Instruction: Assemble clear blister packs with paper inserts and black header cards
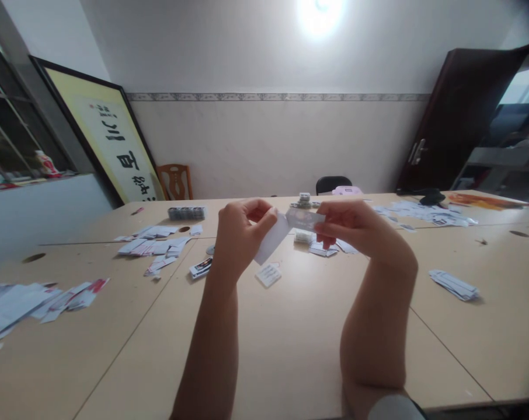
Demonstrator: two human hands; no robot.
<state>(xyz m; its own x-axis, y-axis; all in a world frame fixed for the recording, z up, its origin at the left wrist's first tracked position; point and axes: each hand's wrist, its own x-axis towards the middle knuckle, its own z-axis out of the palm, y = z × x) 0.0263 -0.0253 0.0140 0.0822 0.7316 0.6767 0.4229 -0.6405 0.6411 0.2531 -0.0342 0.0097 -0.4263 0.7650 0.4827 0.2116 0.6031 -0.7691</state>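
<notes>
Both of my hands are raised above the middle of the table. My left hand (pixel 250 230) pinches a white slip of paper (pixel 273 240) that hangs down at a slant. Between the thumb and fingers of my right hand (pixel 345 227) is a small greyish printed card (pixel 305 220), held nearly level. The card's left end meets or overlaps the upper edge of the slip; whether one is inside the other I cannot tell. On the table below lies a small white printed tag (pixel 268 275) with a thin reddish loop. A small picture card (pixel 200 268) lies left of it, partly behind my left wrist.
Loose paper slips (pixel 153 248) and larger sheets (pixel 14 309) lie on the left of the table (pixel 291 350). A row of dark-edged bundles (pixel 187 213) stands farther back. On the right are a stack of folded strips (pixel 455 284), scattered papers (pixel 431 213) and a black object (pixel 432 197).
</notes>
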